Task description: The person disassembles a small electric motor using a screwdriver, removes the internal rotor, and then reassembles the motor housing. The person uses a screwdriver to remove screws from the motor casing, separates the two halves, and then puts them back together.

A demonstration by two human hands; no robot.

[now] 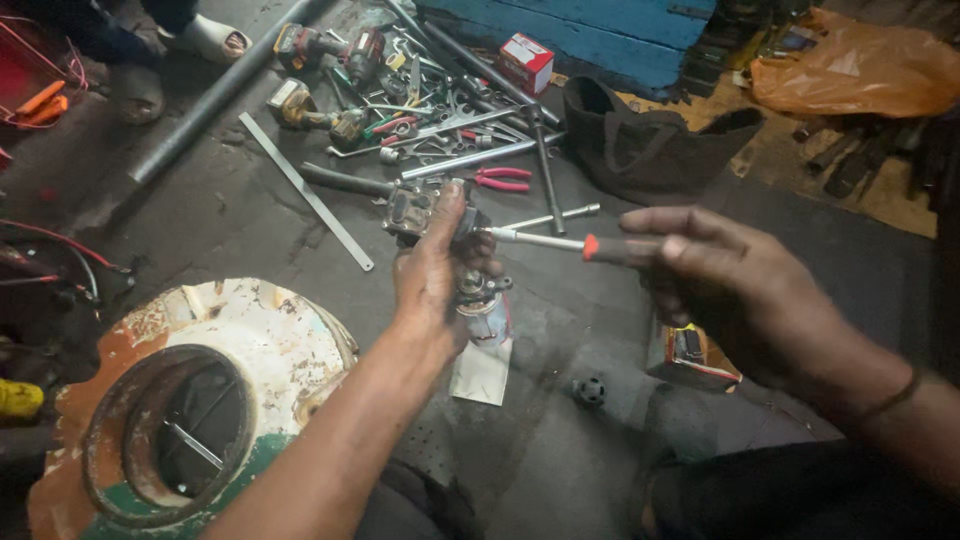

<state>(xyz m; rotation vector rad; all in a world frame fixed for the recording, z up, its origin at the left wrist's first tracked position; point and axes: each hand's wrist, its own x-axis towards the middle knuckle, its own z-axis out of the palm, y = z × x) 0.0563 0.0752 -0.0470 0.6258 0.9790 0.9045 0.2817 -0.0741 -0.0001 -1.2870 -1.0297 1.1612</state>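
- Your left hand is wrapped around a small grimy metal assembly, fingers curled tight on it, held up above the dark floor
- Your right hand grips a screwdriver by its dark handle with the orange collar, fingers pinched closed around it; the shaft tip meets the assembly on its right side
- Left of and below the assembly sits a rusty white-and-green round housing; its open well holds a thin metal rod, the rest is too dark to tell
- Beyond the assembly, a heap of loose hand tools lies on the floor: wrenches, red-handled pliers, power drills
- To the right of that heap, farther from you than the assembly, a black cloth bag stands open; what's inside cannot be made out
- A small red-and-white box rests beyond the assembly, closed
- An orange plastic bag lies far right of the assembly, contents hidden
- A white torn packet lies directly beneath the assembly
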